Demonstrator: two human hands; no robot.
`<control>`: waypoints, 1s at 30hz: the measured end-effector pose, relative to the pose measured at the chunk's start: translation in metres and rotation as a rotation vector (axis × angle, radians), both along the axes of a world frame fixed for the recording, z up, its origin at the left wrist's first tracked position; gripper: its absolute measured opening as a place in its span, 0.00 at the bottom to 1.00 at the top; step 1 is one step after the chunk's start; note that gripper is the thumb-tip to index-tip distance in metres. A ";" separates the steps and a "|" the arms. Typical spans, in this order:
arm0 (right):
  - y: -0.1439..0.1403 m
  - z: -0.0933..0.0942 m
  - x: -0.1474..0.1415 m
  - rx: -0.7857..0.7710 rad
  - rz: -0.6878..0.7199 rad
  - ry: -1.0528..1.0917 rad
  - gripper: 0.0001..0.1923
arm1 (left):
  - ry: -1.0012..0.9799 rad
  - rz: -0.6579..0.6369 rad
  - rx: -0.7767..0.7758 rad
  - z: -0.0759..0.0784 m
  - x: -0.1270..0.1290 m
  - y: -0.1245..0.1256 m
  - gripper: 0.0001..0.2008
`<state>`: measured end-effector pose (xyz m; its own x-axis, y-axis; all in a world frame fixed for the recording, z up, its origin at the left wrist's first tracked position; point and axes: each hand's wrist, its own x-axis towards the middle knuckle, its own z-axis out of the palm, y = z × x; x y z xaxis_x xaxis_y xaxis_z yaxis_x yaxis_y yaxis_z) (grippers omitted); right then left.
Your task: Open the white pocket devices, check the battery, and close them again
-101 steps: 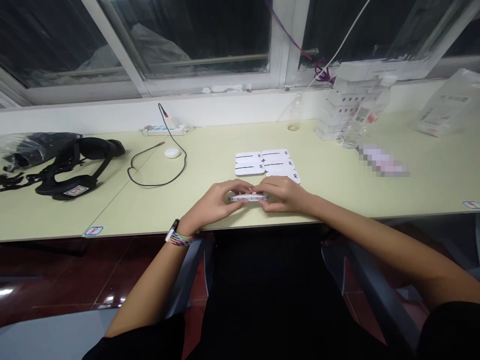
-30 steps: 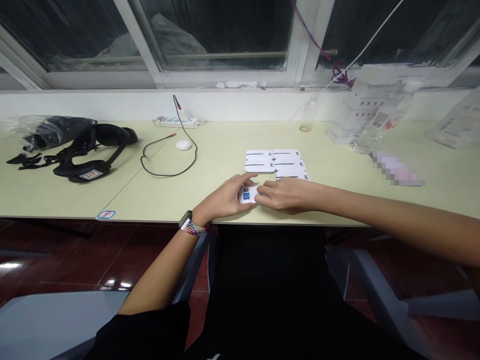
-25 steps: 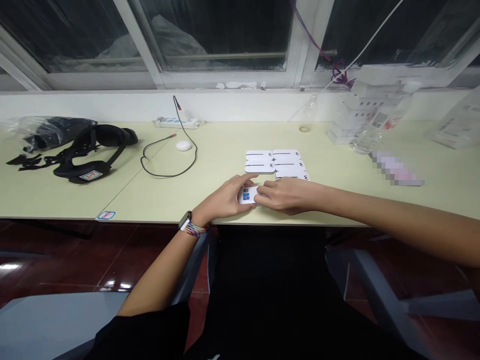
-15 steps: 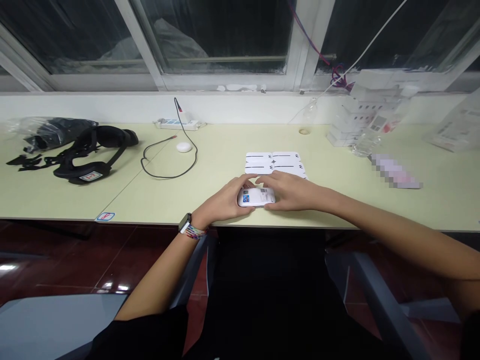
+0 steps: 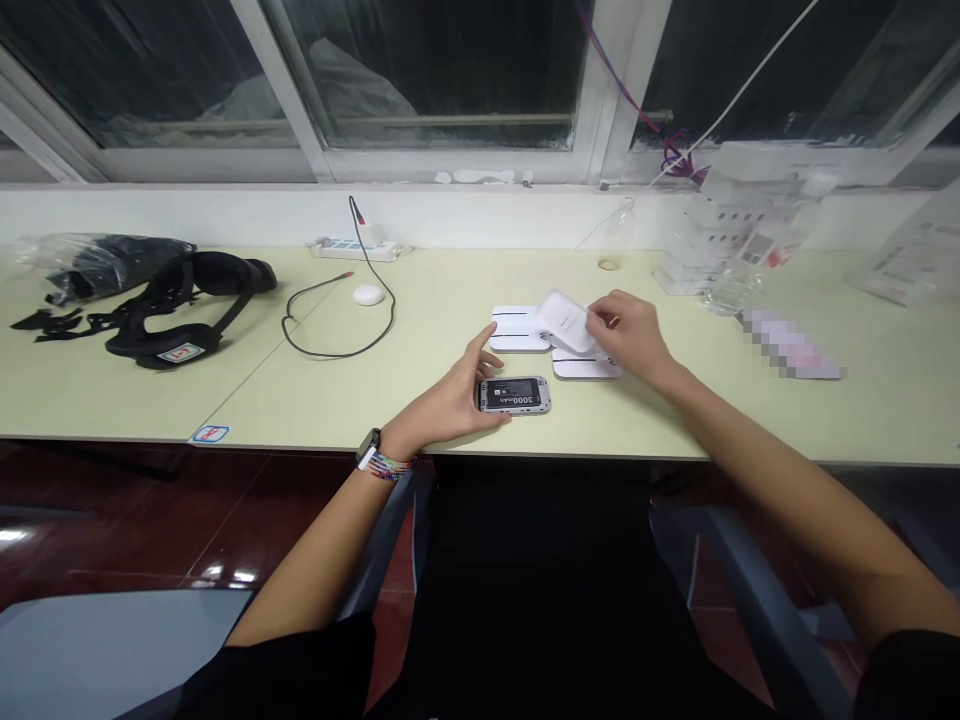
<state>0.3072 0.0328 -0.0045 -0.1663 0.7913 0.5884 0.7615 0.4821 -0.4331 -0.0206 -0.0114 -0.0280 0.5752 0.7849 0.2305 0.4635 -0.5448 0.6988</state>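
Observation:
My left hand (image 5: 454, 400) grips the left end of a small pocket device (image 5: 516, 395) on the table, thumb along the near edge, index finger raised. Its back is off, showing a black battery marked 3000mAh. In my right hand (image 5: 631, 335) a white back cover (image 5: 564, 322) is pinched between thumb and fingers, tilted and slightly blurred. Beneath and beside that cover lie white rounded devices with black lines, one to the left (image 5: 517, 330) and another nearer me (image 5: 581, 366). The cover partly hides what lies behind it.
A black headset (image 5: 180, 305) lies at the left. Nearby are a black cable (image 5: 337, 354), a white oval object (image 5: 368, 294) and a power strip (image 5: 352, 249). On the right stand stacked white boxes (image 5: 697, 245) and plastic bottles (image 5: 735, 285), beside a blurred-out flat item (image 5: 791, 343).
The white back cover has come off the device, baring the battery. My right hand has carried it up and right, over the white devices. My left hand stays at the device.

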 end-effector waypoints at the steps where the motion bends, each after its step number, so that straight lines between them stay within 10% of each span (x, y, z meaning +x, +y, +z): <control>1: 0.003 0.000 0.006 -0.076 -0.049 0.062 0.11 | 0.009 0.011 0.000 0.000 -0.001 0.000 0.64; 6: 0.005 -0.003 0.021 -0.346 -0.093 0.004 0.28 | 0.094 0.066 0.011 0.006 -0.015 -0.003 0.61; 12: 0.004 -0.003 0.013 -0.244 -0.024 0.035 0.13 | 0.147 0.083 0.037 0.008 -0.025 -0.010 0.53; 21: -0.018 0.004 -0.076 -0.164 0.719 -0.259 0.04 | 0.062 0.074 0.004 0.003 -0.023 -0.008 0.62; 30: -0.002 0.005 -0.116 -0.165 0.865 -0.403 0.07 | 0.003 0.073 -0.009 0.000 -0.024 -0.007 0.64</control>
